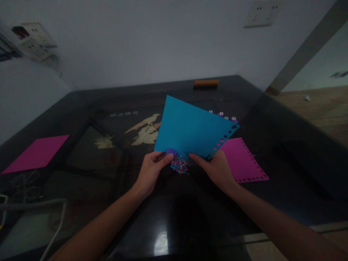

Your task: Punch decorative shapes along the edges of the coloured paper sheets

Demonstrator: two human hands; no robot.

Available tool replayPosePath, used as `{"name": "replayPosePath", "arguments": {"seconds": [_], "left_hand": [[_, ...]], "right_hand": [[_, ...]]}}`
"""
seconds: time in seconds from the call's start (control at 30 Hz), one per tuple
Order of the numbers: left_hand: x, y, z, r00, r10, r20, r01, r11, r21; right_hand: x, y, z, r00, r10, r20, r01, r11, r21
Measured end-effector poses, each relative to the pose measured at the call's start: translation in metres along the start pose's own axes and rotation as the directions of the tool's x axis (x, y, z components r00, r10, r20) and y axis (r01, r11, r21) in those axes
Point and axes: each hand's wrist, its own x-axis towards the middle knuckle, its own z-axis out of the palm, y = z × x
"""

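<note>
A blue sheet of paper is held up at a tilt above the dark table, with small shapes punched along its right edge. My left hand is closed around a small purple craft punch at the sheet's lower left corner, thumb on top. My right hand pinches the sheet's lower edge, thumb in front. Between the hands lies a small pile of pink, blue and pale paper confetti. Behind the sheet several more purple punches with white tops stand in a row, partly hidden.
A pink sheet with punched edges lies under my right hand's side. Another pink sheet is at the far left. An orange-brown roll rests at the table's back edge. A white metal frame stands at the lower left.
</note>
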Motion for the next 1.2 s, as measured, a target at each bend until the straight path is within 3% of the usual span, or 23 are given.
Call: {"name": "replayPosePath", "arguments": {"seconds": [0.37, 0.6, 0.77, 1.0, 1.2], "left_hand": [[-0.0019, -0.0032, 0.0015, 1.0, -0.001, 0.015, 0.001, 1.0, -0.006], [-0.0022, -0.0033, 0.0015, 0.999, -0.02, 0.032, 0.02, 1.0, -0.001], [-0.0017, -0.0044, 0.0017, 1.0, -0.029, 0.008, 0.029, 0.999, 0.022], [-0.0012, -0.004, 0.0027, 0.995, -0.088, 0.055, 0.086, 0.996, 0.028], [0.0016, 0.0029, -0.0023, 0.988, -0.109, 0.111, 0.092, 0.985, 0.149]], "right_hand": [[-0.0009, -0.001, -0.0024, 0.998, 0.048, -0.043, -0.046, 0.997, 0.06], [0.0008, 0.0, -0.0011, 0.995, -0.018, -0.095, 0.022, 0.999, 0.046], [0.0011, 0.0033, -0.0013, 0.996, -0.01, -0.089, 0.015, 0.999, 0.051], [0.0016, 0.0044, -0.0028, 0.998, 0.014, -0.068, -0.011, 0.999, 0.044], [0.0035, 0.0036, -0.0053, 0.995, 0.002, -0.101, 0.003, 0.999, 0.05]]}}
